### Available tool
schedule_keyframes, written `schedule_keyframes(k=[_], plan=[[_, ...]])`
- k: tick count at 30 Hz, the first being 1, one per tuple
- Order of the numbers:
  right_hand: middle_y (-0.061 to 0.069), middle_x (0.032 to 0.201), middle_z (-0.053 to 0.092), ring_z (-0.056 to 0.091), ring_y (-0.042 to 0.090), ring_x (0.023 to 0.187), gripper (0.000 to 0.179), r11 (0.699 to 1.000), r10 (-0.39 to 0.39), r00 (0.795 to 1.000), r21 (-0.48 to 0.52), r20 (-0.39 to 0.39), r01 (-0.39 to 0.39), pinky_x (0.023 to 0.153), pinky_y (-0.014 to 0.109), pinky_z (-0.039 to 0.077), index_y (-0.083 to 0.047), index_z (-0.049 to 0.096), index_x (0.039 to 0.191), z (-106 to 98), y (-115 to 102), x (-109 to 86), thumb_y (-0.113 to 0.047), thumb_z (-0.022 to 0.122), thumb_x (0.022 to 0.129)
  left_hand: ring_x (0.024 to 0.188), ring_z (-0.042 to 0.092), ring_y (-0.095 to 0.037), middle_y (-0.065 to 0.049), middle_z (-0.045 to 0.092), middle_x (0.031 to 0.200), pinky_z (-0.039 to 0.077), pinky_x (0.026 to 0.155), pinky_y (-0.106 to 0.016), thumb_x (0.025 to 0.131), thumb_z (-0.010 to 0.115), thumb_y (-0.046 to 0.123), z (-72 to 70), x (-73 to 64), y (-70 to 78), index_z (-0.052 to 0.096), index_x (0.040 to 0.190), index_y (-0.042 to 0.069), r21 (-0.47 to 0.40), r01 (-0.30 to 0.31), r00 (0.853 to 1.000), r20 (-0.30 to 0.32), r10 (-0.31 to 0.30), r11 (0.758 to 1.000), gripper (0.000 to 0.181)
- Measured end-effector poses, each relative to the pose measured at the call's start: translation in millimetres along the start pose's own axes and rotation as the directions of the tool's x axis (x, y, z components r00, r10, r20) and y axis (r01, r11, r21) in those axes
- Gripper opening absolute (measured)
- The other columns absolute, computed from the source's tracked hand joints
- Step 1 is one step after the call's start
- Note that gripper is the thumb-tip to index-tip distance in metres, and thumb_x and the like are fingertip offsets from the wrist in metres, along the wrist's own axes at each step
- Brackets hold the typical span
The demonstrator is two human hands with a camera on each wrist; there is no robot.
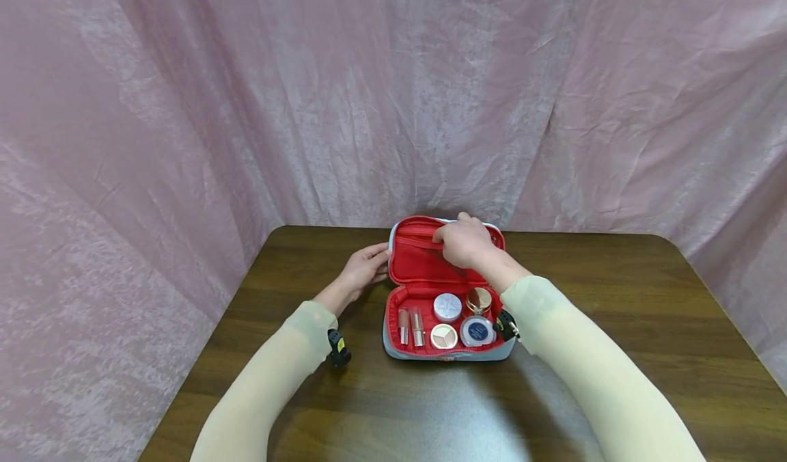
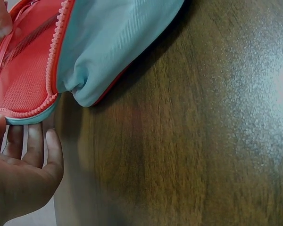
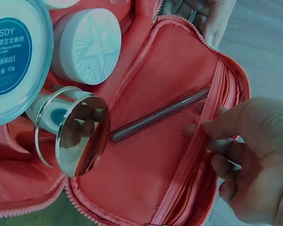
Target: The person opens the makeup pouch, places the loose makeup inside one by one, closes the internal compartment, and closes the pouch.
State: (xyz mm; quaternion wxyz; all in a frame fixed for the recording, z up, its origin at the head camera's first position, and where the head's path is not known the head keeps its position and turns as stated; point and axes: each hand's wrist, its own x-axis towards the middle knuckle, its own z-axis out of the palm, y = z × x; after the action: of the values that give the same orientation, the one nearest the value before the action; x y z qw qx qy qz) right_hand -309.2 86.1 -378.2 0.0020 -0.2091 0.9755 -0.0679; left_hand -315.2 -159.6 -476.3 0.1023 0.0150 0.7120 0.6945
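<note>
An unzipped makeup bag (image 1: 449, 356), light blue outside and red inside, stands on the table with its lid raised at the back. My left hand (image 1: 364, 270) holds the lid's left edge, thumb in front and fingers behind. At the lid's top my right hand (image 1: 465, 242) pinches the zippered edge of the mesh pocket (image 3: 155, 108); a fingertip shows dimly through the mesh. A slim dark pencil-like stick (image 3: 160, 115) lies slanted behind the mesh. In the bag's base are a setting powder jar (image 3: 12, 61), a white round case (image 3: 92, 47) and a gold mirrored compact (image 1: 479, 301).
Also in the base lie two lipstick-like tubes (image 1: 410, 327) and a round three-part palette (image 1: 444, 336). The brown wooden table (image 1: 590, 325) extends to both sides of the bag. A pink velvet curtain (image 1: 393, 93) hangs right behind the table's far edge.
</note>
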Motion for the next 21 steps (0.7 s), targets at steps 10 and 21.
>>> schedule_keyframes(k=[10,21], plan=[[0.000,0.083,0.066,0.055,0.019,0.075,0.022,0.978,0.063,0.981,0.183,0.183,-0.097,0.065,0.041,0.044,-0.014,0.073,0.100,-6,-10,3.8,-0.011,0.055,0.087,0.091,0.071,-0.016,-0.006,0.075,0.108,0.046,0.104,-0.058,0.108,0.056,0.021,1.1,0.4,0.6,0.060,0.143,0.008,0.005,0.002,1.000,-0.004,-0.002,1.000,0.038],[0.004,0.093,0.067,0.066,0.016,0.059,0.032,0.961,0.050,0.968,0.254,0.246,-0.114,0.063,0.033,0.050,-0.008,0.066,0.118,4,-10,6.9,-0.015,0.055,0.089,0.095,0.070,-0.018,-0.007,0.074,0.112,0.050,0.101,-0.053,0.108,0.056,0.020,1.9,-0.6,-0.3,0.060,0.144,0.008,0.007,0.004,1.000,0.003,-0.004,1.000,0.038]])
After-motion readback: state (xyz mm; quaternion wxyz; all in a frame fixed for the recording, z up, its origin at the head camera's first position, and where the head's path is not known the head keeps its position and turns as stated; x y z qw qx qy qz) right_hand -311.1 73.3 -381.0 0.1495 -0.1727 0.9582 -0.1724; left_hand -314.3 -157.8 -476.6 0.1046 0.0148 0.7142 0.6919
